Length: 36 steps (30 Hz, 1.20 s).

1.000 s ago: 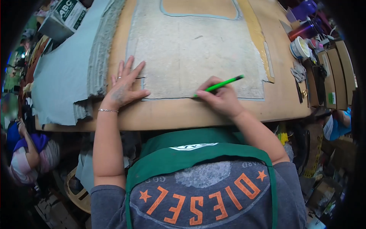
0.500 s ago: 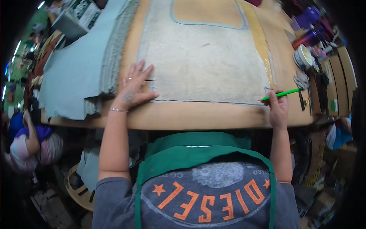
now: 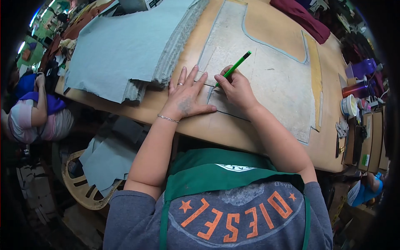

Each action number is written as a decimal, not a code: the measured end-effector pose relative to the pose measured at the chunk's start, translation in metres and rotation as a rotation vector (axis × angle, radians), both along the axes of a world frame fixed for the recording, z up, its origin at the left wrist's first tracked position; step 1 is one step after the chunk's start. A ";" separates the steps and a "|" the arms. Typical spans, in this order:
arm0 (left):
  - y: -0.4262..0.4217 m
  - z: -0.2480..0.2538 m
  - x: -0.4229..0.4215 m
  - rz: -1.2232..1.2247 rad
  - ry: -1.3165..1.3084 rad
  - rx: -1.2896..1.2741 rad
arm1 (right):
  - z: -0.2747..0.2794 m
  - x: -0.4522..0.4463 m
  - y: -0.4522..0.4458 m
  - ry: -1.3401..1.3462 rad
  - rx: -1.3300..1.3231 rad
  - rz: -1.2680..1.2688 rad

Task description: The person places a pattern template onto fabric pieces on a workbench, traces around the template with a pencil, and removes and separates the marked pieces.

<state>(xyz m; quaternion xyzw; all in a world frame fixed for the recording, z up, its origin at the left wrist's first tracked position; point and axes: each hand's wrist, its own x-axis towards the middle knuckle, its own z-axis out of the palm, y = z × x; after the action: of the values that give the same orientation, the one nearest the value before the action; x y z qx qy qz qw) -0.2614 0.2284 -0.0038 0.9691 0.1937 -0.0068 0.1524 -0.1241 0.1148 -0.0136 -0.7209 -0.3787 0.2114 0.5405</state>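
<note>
My right hand (image 3: 237, 88) grips a green pencil (image 3: 236, 66). Its lower end meets the left edge of a flat, whitish pattern piece (image 3: 266, 91), close to a short dark line. Just to the left, my left hand (image 3: 186, 96) lies flat with fingers spread, pressing near the same edge. A ring and a bracelet are on that hand and wrist. The pattern piece rests on a tan tabletop (image 3: 204, 127) and has a large cut-out at its far side, rimmed in light blue.
Stacked light-blue sheets (image 3: 125, 46) with ragged edges lie at the left. A yellow strip (image 3: 314, 71) runs along the pattern's right side. A white tub (image 3: 349, 106), a purple bottle (image 3: 357, 89) and maroon cloth (image 3: 302, 16) sit at the right. Another person (image 3: 39, 106) is at far left.
My right hand has carried the pencil from the pattern's right corner to its left edge, beside my left hand. The view has turned, shifting the table and pattern within it.
</note>
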 end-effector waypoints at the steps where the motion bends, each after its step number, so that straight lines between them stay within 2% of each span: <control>1: 0.000 0.000 0.000 0.005 -0.009 0.004 | 0.002 0.000 0.002 -0.029 -0.023 -0.004; 8: -0.004 -0.006 0.001 0.046 -0.061 0.056 | 0.007 -0.003 0.006 -0.148 -0.062 -0.047; 11: -0.004 -0.005 0.001 0.043 -0.069 0.059 | 0.004 -0.007 0.003 -0.110 -0.074 -0.051; 15: -0.003 -0.007 0.001 0.043 -0.101 0.072 | -0.001 -0.014 -0.003 -0.055 -0.053 0.128; 19: -0.005 -0.004 0.001 0.041 -0.096 0.058 | 0.004 -0.001 0.005 -0.075 -0.022 -0.056; 22: -0.003 -0.003 0.000 0.036 -0.075 0.069 | 0.012 -0.010 -0.001 -0.054 -0.157 0.089; 23: -0.002 -0.006 0.001 0.031 -0.067 0.083 | 0.002 -0.015 -0.004 -0.184 -0.086 0.157; 26: -0.002 -0.007 0.001 0.026 -0.082 0.074 | 0.006 -0.012 0.000 -0.053 -0.113 0.119; 27: -0.002 -0.006 0.001 0.027 -0.093 0.065 | 0.014 -0.006 0.002 -0.125 -0.119 0.071; 30: -0.003 -0.002 0.000 0.028 -0.082 0.028 | 0.010 -0.007 0.001 -0.073 -0.150 0.142; 31: -0.001 -0.005 0.000 0.027 -0.079 0.037 | 0.006 -0.014 -0.002 -0.188 -0.095 0.217; 34: 0.000 -0.009 0.000 0.024 -0.073 0.039 | 0.011 -0.010 0.001 -0.082 -0.188 0.171; 36: -0.002 -0.004 0.000 0.035 -0.072 0.017 | 0.010 -0.005 0.002 -0.098 -0.137 0.161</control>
<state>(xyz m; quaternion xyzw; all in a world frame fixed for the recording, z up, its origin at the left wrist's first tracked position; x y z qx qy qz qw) -0.2610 0.2268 -0.0083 0.9665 0.2048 0.0325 0.1512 -0.1295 0.1166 -0.0038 -0.7329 -0.4463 0.2439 0.4519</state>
